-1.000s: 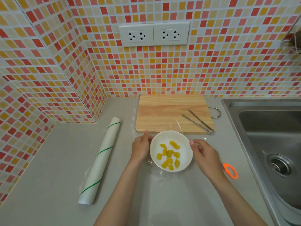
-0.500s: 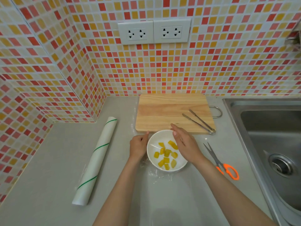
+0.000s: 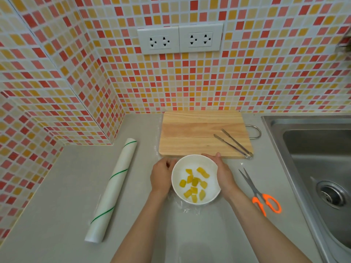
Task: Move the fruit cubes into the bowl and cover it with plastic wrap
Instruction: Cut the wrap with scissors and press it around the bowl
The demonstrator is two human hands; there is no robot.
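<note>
A white bowl (image 3: pixel 211 164) stands on the grey counter just in front of the cutting board, with several yellow fruit cubes (image 3: pixel 194 182) inside. Clear plastic wrap (image 3: pixel 190 208) lies over the bowl, and its crumpled edge shows at the near side. My left hand (image 3: pixel 161 176) presses against the bowl's left side. My right hand (image 3: pixel 224 172) cups the right side, fingers curled along the far rim. The wrap roll (image 3: pixel 114 188), white with green stripes, lies to the left.
A wooden cutting board (image 3: pixel 203 133) sits behind the bowl with metal tongs (image 3: pixel 234 143) on its right part. Orange-handled scissors (image 3: pixel 260 194) lie to the right of the bowl. A steel sink (image 3: pixel 319 164) fills the right side. Tiled walls close the back and left.
My right hand moved from above the bowl's top to its right side and far rim. My left hand slid a little down along the left side. The bowl stayed put.
</note>
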